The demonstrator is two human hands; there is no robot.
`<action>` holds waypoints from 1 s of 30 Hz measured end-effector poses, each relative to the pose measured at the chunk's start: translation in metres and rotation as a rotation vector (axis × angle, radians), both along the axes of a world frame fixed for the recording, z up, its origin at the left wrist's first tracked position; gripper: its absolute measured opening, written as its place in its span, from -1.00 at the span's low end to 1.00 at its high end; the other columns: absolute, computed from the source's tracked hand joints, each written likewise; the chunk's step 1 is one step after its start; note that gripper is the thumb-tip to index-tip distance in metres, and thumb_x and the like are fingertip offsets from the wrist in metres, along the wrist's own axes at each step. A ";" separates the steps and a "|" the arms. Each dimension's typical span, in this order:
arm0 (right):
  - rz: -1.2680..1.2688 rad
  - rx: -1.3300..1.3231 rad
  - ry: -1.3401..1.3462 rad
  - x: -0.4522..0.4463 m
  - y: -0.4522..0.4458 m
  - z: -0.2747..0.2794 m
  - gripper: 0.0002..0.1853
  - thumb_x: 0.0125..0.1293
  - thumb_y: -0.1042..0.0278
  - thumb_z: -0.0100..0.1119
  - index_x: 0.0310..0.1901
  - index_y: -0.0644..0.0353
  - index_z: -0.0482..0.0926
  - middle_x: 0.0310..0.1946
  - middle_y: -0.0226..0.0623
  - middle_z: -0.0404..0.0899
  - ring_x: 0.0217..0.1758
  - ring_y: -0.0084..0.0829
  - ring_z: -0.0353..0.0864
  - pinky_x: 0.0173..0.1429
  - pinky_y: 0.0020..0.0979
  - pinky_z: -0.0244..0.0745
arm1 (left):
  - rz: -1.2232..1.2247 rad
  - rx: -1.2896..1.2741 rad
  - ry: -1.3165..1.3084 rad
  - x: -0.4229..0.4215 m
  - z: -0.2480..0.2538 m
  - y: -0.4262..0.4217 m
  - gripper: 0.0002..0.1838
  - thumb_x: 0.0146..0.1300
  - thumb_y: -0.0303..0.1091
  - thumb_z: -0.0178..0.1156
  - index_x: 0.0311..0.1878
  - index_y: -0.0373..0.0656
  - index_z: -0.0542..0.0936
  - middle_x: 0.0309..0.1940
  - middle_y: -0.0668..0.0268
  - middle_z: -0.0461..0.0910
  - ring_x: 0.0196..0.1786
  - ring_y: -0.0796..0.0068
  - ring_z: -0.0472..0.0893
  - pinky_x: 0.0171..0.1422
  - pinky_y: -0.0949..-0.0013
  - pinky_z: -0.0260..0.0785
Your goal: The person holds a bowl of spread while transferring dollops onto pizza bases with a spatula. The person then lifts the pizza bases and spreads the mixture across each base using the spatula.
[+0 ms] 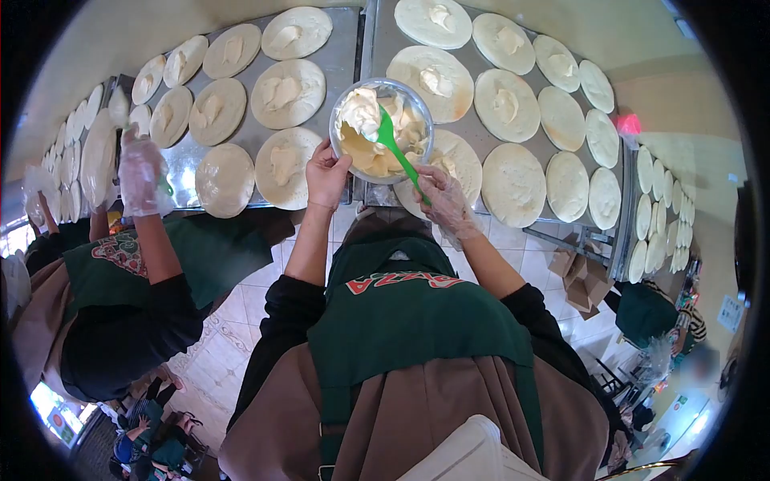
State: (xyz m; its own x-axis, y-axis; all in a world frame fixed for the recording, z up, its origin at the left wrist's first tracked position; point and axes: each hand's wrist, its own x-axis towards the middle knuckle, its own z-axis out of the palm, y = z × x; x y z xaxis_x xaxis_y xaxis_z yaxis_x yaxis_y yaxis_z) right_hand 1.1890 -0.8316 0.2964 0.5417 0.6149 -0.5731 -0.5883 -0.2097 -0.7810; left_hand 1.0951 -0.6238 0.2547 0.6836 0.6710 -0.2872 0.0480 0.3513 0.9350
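My left hand (327,175) grips the lower left rim of a clear bowl (427,152), thumb over the edge. Inside the bowl is a pale, creamy spread (358,157). A green spatula (401,157) reaches into it, its head loaded with a lump of the spread. My right hand (446,198), in a clear plastic glove, is closed on the spatula's handle. The bowl is held above the metal table, over a round flatbread (461,163) that it partly covers. To the left lies another flatbread (297,172) with a dollop on it.
Metal tables (345,48) carry rows of round flatbreads, many with dollops. At the left, a co-worker's gloved hand (143,172) is over the table. Cardboard boxes (585,280) stand below the right table. More people are farther off on both sides.
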 end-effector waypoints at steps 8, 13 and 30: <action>0.047 0.110 -0.060 0.000 -0.026 -0.008 -0.67 0.38 0.27 0.02 0.14 0.09 0.41 -0.50 -0.40 0.44 -0.63 -0.70 0.24 -0.60 -0.67 0.13 | 0.027 -0.026 0.012 0.001 -0.009 0.005 -0.92 0.05 -0.56 0.18 -0.44 -0.41 0.59 0.29 0.11 0.25 -0.30 0.53 0.61 -0.47 0.55 0.45; 0.056 0.133 -0.099 -0.003 -0.040 -0.006 -0.66 0.38 0.27 0.02 0.15 0.10 0.41 -0.50 -0.39 0.44 -0.64 -0.72 0.22 -0.61 -0.68 0.12 | 0.034 -0.054 0.055 0.000 -0.009 0.006 -0.92 0.06 -0.55 0.17 -0.46 -0.39 0.58 0.24 0.15 0.34 -0.27 0.48 0.61 -0.49 0.54 0.45; -0.103 0.170 -0.030 -0.006 -0.065 0.039 -0.72 0.38 0.28 -0.01 0.09 0.07 0.43 -0.58 -0.39 0.39 -0.76 -0.69 0.15 -0.73 -0.65 0.02 | 0.032 -0.189 0.086 0.001 -0.001 0.008 -0.92 0.11 -0.60 0.09 -0.47 -0.30 0.52 -0.09 0.29 0.55 -0.26 0.42 0.64 -0.32 0.36 0.62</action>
State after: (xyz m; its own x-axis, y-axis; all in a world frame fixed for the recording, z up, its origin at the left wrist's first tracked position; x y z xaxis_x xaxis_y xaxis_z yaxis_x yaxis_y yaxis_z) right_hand 1.1826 -0.8961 0.3354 0.6223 0.6416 -0.4484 -0.5757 -0.0131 -0.8176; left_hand 1.0961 -0.6158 0.2534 0.6301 0.6207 -0.4666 0.1106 0.5230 0.8451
